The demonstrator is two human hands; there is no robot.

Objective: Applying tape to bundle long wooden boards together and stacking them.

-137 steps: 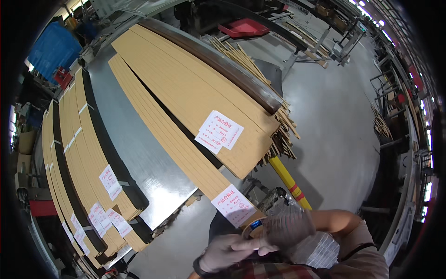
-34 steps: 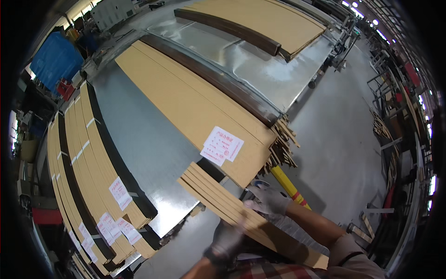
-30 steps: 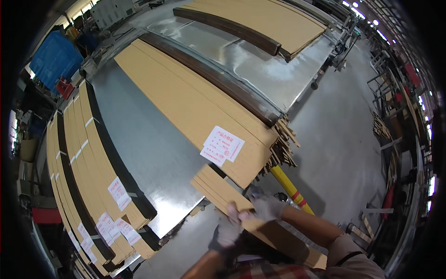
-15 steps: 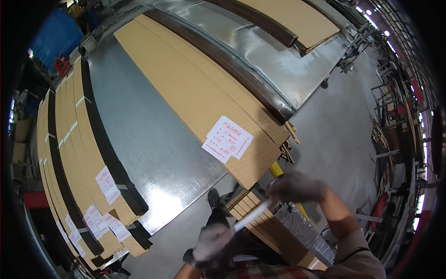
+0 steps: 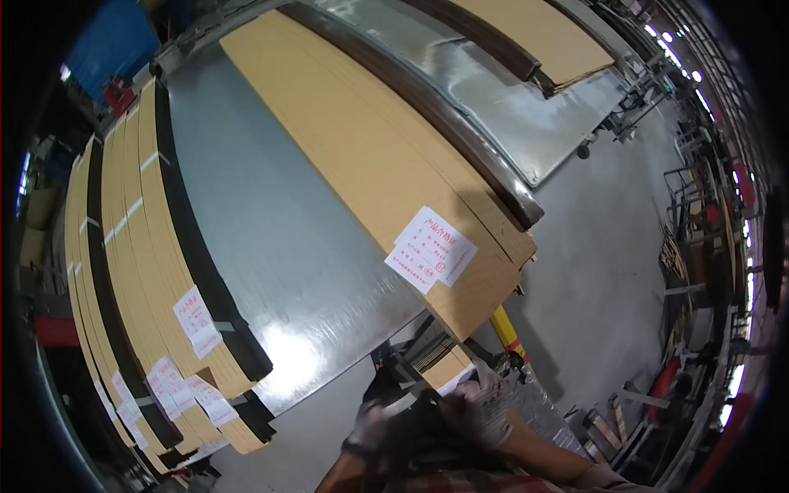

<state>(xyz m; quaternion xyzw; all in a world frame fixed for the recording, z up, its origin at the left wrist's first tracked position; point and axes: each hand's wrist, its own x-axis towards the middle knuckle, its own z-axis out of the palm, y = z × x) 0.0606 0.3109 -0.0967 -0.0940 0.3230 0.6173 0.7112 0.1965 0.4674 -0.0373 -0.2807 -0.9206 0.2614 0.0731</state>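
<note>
A short bundle of tan wooden strips (image 5: 441,367) sticks out just under the metal table's near edge. My right hand (image 5: 483,404), in a pale glove, rests closed on the bundle's near end. My left hand (image 5: 369,424), also gloved, grips lower left beside a thin white band (image 5: 401,404) that runs between the two hands. The spot where the hands meet is dark and partly hidden. Right above them lies a long stack of tan boards (image 5: 362,156) with two white labels (image 5: 431,250) on its near end.
The boards lie on a shiny metal table (image 5: 271,246). More tan-and-black stacks with white labels (image 5: 164,312) line its left side. A yellow post (image 5: 505,329) stands under the stack's end. A dark strip (image 5: 460,131) edges the stack. Grey floor and racks (image 5: 682,246) lie right.
The bundle of strips has come down and in toward me, from beside the labelled stack's end to under the table edge. Both hands have drawn closer together on it.
</note>
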